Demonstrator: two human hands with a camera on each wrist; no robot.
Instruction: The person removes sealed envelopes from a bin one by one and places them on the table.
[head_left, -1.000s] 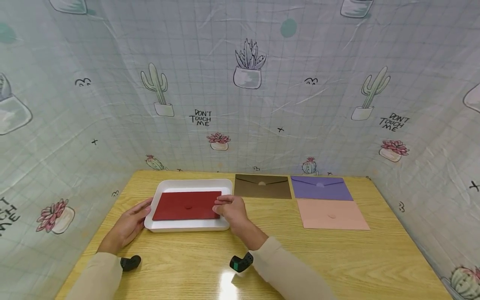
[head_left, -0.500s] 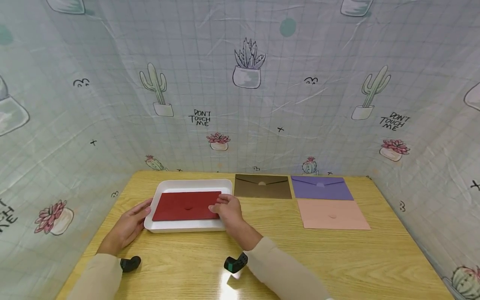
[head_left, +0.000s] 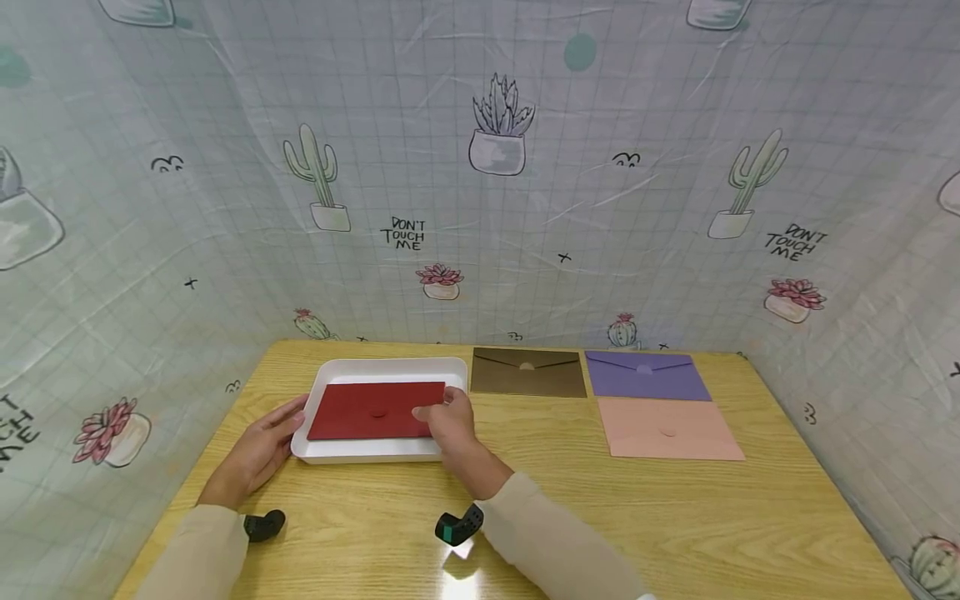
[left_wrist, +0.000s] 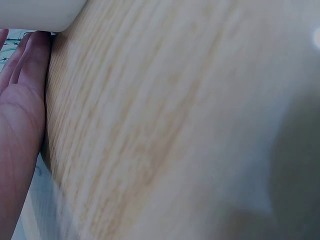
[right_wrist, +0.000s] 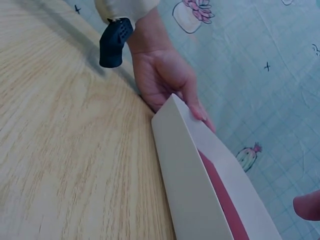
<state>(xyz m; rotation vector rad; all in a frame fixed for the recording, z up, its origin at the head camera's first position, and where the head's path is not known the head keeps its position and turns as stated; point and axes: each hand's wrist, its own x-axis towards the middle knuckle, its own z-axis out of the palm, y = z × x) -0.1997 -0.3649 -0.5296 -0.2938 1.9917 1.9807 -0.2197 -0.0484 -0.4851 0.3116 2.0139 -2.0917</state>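
Note:
A white shallow tray (head_left: 352, 457) lies on the left of the table with a red envelope (head_left: 352, 408) flat inside, flap side up. My left hand (head_left: 255, 454) holds the tray's left side, the thumb on the rim and the other fingers along the outer wall. Its palm (left_wrist: 22, 107) shows beside the tray's underside in the left wrist view. My right hand (head_left: 453, 425) is at the envelope's right end, the thumb above the red surface. The thumb (right_wrist: 309, 205) is apart from the envelope in the right wrist view; the other fingers are partly hidden.
A brown envelope (head_left: 525, 375) lies right of the tray at the back. Farther right a purple envelope (head_left: 645, 377) lies behind a pink one (head_left: 660, 432). The wood-grain table (head_left: 570, 517) is enclosed by a printed cactus curtain (head_left: 585, 200). Both wrists wear black devices (head_left: 264, 525).
My right hand has slid left from the tray's right rim, its thumb now farther over the red envelope. My left hand, the tray and the envelopes have stayed in place.

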